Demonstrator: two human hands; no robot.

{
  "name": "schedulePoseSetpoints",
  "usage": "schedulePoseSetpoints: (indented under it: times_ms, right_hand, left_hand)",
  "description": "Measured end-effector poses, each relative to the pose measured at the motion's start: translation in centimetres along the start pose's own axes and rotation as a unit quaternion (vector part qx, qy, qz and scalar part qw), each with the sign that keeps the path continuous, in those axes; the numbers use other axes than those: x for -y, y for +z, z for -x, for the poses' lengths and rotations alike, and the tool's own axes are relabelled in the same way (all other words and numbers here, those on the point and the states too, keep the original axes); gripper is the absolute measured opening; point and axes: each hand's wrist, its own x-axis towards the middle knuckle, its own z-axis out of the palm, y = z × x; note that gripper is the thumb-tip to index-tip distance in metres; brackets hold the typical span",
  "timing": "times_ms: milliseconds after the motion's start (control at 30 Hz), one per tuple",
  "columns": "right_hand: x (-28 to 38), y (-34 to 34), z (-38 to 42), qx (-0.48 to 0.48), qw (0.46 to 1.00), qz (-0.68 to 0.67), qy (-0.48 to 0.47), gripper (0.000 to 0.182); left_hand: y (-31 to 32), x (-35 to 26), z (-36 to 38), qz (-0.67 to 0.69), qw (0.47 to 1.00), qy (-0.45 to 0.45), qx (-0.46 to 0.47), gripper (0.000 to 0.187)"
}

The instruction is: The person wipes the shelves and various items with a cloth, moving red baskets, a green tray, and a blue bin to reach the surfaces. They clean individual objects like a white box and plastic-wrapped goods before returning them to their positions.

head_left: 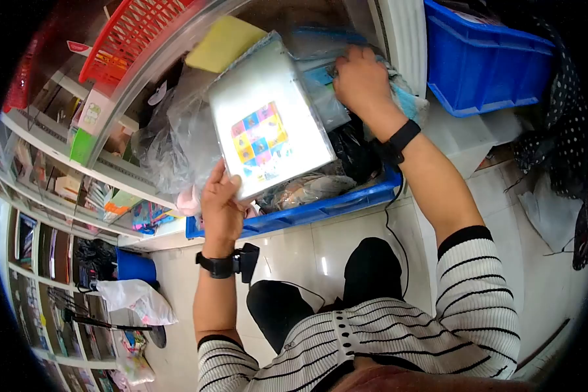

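Observation:
My left hand (219,204) grips the lower left corner of a flat white pack (271,124) in clear plastic, thumb on top. A grid of small coloured pictures is printed on its lower part. The pack is tilted above a blue crate (294,219). To the right, my right hand (362,80) reaches in among plastic-wrapped things, its fingers curled down; what they hold, if anything, is hidden. Beside it lies a light blue and white cloth-like item (408,101). Below are a black plastic bag (354,151) and a clear-wrapped greyish item (315,191).
A yellow sheet or packet (225,43) and crumpled clear plastic (189,124) lie beyond the pack. There is a red basket (132,39) at upper left and a second blue crate (487,62) at upper right. Shelves (52,251) line the left; a white bag (137,302) stands there.

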Motion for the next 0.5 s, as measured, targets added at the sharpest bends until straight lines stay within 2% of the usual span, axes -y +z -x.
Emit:
schedulePoseSetpoints:
  times_ms: [167,233,300,367,433,467,500]
  right_hand:
    - [-0.4,0.7,0.1,-0.067,0.997,-0.032,-0.010,0.022]
    - [-0.4,0.4,0.0,-0.050,0.998,-0.034,-0.011,0.021]
    - [-0.5,0.4,0.0,-0.036,0.999,-0.035,-0.009,0.021]
    - [-0.5,0.6,-0.1,-0.019,0.999,-0.025,0.011,0.020]
    - [-0.1,-0.3,0.0,-0.035,0.999,-0.018,-0.004,0.020]
    - [-0.1,-0.3,0.0,-0.033,0.999,-0.014,-0.005,0.020]
    - [-0.1,-0.2,0.1,-0.030,0.999,-0.010,-0.006,0.020]
  left_hand:
    - [1.5,-3.3,2.7,0.031,0.995,-0.094,0.032,0.046]
    - [2.1,-3.0,4.5,0.027,0.993,-0.115,0.004,0.047]
    - [3.1,-4.0,6.0,0.020,0.991,-0.130,0.019,0.050]
    - [3.3,-5.2,6.5,0.043,0.991,-0.122,0.025,0.054]
    - [3.0,-6.5,6.1,0.070,0.996,-0.056,0.025,0.055]
    - [3.3,-7.0,5.3,0.041,0.999,-0.022,-0.024,0.054]
    - [2.4,-7.6,4.0,0.030,0.999,-0.007,0.010,0.052]
